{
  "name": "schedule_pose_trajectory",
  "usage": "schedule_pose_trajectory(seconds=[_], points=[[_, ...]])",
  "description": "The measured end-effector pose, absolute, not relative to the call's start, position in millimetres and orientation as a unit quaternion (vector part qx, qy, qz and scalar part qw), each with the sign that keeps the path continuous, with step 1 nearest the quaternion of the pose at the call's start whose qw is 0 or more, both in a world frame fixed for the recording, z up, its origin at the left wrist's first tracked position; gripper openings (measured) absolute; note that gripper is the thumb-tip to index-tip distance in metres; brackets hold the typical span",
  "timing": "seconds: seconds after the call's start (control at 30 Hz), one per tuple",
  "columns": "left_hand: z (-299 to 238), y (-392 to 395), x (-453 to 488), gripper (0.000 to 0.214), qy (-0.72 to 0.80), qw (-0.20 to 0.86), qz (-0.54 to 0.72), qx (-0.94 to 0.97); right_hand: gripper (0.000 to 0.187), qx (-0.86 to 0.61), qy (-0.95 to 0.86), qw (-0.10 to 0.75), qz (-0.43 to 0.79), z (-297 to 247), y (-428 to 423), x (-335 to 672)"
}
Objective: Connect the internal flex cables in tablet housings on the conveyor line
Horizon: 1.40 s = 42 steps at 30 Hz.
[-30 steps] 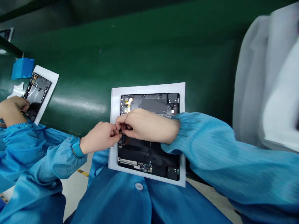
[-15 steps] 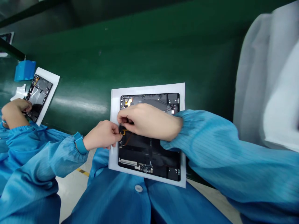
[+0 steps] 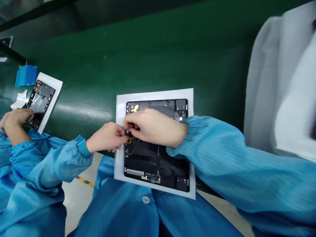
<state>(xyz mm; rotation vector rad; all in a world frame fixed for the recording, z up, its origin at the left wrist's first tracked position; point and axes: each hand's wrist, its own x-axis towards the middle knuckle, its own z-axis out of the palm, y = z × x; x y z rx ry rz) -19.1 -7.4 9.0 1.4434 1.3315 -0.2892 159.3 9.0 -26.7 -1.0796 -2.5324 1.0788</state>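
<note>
The left hand (image 3: 107, 136) and right hand (image 3: 154, 126) meet at the left edge of an opened tablet (image 3: 170, 168), mid-frame; I can't tell whether either grips anything. Seemingly fiddly work beside an orange ribbon (image 3: 131, 140), next calling for light, steady fingertips.

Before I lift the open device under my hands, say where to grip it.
Grip the open device by its rim, probably from the near and far sides: it lies flat on the white sheet, insides exposed; your left hand and right hand occupy its left edge, and the right sleeve crosses its right.
</note>
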Motion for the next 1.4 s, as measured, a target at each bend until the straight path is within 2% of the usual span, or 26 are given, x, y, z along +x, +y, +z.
schedule_pose_trajectory(seconds=[0.63,1.03,1.4], points=[[8.7,5.9,-12.5,0.022,0.581,0.586,-0.157,0.543,0.018,-0.382,-0.832,0.135,0.380,-30.2,15.0,161.8],[9.4,6.8,-14.0,0.023,0.586,0.545,-0.112,0.589,0.016,-0.391,-0.811,0.185,0.395,-34.4,18.6,163.3],[4.8,13.1,-11.9,0.023,0.601,0.567,-0.103,0.554,0.015,-0.400,-0.805,0.189,0.396,-33.0,19.5,163.4]])
